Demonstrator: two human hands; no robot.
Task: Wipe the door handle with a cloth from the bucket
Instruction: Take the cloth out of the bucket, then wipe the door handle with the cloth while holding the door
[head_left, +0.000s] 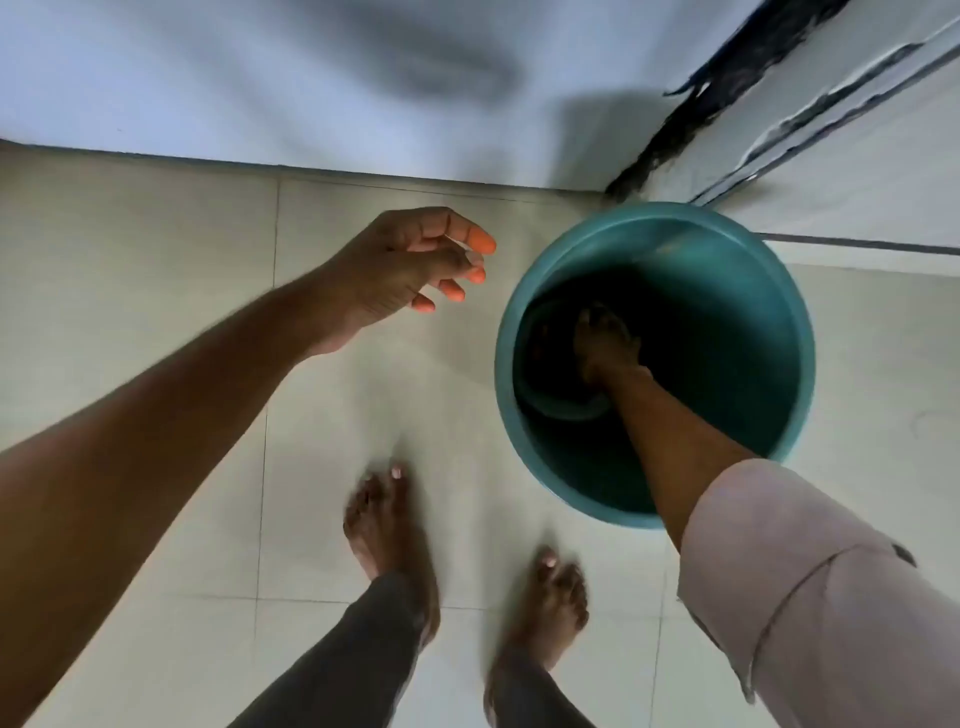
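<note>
A teal plastic bucket (737, 332) stands on the tiled floor close to the wall corner. My right hand (605, 343) reaches deep inside it, fingers pointing down at the dark bottom. The bottom is too dark to make out a cloth or to tell whether the hand grips anything. A pale curved rim of some object (563, 410) lies inside the bucket beside that hand. My left hand (410, 270) hovers to the left of the bucket, above the floor, with fingers loosely spread and nothing in it. No door handle is in view.
A white wall (260, 78) runs across the top. A door or frame with peeling dark edges (857, 130) stands at the upper right, right behind the bucket. My bare feet (389, 525) (550, 597) stand on the tiles just before the bucket.
</note>
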